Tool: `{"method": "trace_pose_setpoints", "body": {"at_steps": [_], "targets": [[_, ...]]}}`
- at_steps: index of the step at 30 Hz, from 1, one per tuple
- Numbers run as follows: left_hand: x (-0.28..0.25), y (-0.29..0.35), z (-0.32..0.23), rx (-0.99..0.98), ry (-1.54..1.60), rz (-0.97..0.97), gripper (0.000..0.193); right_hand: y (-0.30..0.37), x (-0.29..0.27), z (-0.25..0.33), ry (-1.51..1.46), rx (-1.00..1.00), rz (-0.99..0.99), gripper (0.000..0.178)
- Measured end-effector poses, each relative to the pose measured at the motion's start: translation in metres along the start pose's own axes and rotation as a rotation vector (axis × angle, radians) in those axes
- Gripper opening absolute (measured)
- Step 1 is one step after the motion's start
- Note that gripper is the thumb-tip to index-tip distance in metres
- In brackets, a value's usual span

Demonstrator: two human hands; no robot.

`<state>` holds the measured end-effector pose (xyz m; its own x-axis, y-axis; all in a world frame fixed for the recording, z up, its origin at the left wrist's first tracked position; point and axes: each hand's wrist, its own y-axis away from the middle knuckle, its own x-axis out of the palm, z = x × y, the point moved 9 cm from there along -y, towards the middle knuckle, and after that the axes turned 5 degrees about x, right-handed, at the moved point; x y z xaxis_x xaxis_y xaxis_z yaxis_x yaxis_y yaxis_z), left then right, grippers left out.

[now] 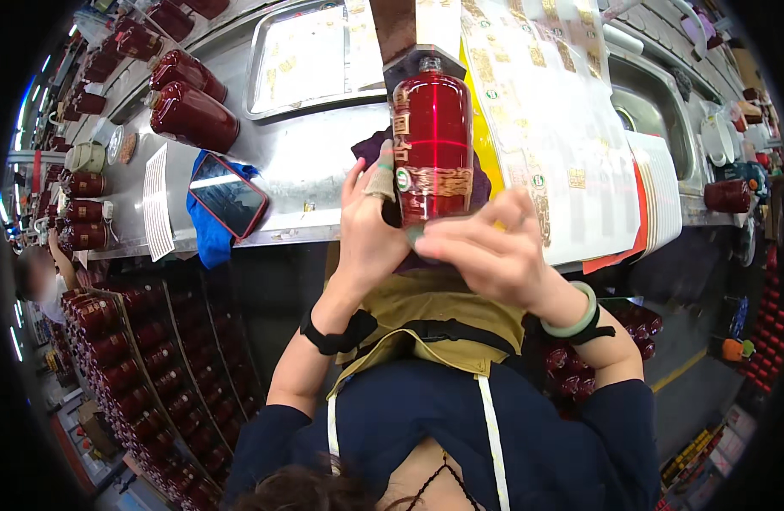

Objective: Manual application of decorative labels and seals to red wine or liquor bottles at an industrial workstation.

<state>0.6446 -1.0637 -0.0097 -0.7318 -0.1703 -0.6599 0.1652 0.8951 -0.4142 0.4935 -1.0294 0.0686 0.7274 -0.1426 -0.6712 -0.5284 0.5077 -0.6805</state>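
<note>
A red glass bottle (433, 136) with gold decals lies in front of me, its neck pointing away and a red laser cross falling on it. My left hand (370, 230) holds the bottle's lower left side, with coverings on some fingers. At the bottle's base, my right hand (494, 247) has its fingers bent and drawn together, partly smeared by motion. Whatever may be between those fingers is too small to make out. A dark purple cloth (370, 146) shows under the bottle.
Decal sheets (545, 145) cover the bench to the right, beside a sink (651, 106). A metal tray (260, 94) stands at the back left. Nearer are a phone (228, 196) on a blue cloth (213, 243) and more red bottles (192, 115). Racked bottles (123, 358) stand below left.
</note>
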Motion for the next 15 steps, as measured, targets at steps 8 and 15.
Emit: {"method": "trace_pose_setpoints", "body": {"at_steps": [8,15], "targets": [[0.012,0.008,0.009,-0.203,0.222,-0.003,0.1,0.003,-0.005,-0.02,0.005,0.213,-0.073,0.031],[-0.001,0.01,-0.007,0.022,0.103,-0.084,0.103,0.007,-0.012,-0.027,0.088,0.272,-0.115,0.03]]}}
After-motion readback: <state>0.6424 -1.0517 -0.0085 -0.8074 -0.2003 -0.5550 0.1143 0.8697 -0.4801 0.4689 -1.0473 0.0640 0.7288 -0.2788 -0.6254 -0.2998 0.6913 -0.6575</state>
